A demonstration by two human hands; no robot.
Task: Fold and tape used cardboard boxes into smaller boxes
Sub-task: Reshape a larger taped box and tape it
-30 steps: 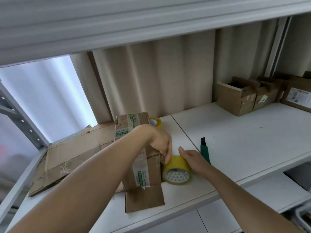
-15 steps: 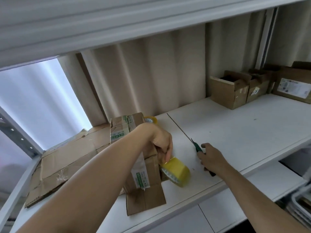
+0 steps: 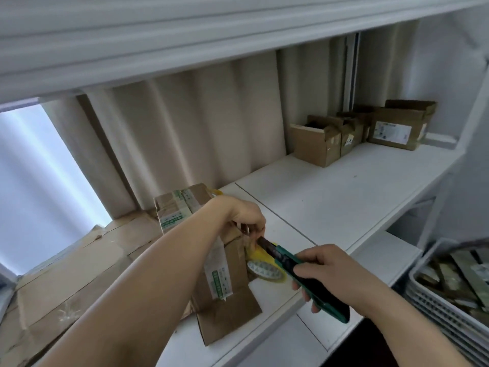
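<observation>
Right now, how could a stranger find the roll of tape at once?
Look at the white shelf, at its front edge between the two hands. The yellow tape roll lies there beside the upright folded cardboard box, under the tip of the green utility knife. It is the only round, yellow thing among brown cardboard.

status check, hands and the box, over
Left hand pinching tape end at the cardboard box. Right hand gripping green utility knife, blade at the tape. Yellow tape roll beside box. Nothing in the way.
</observation>
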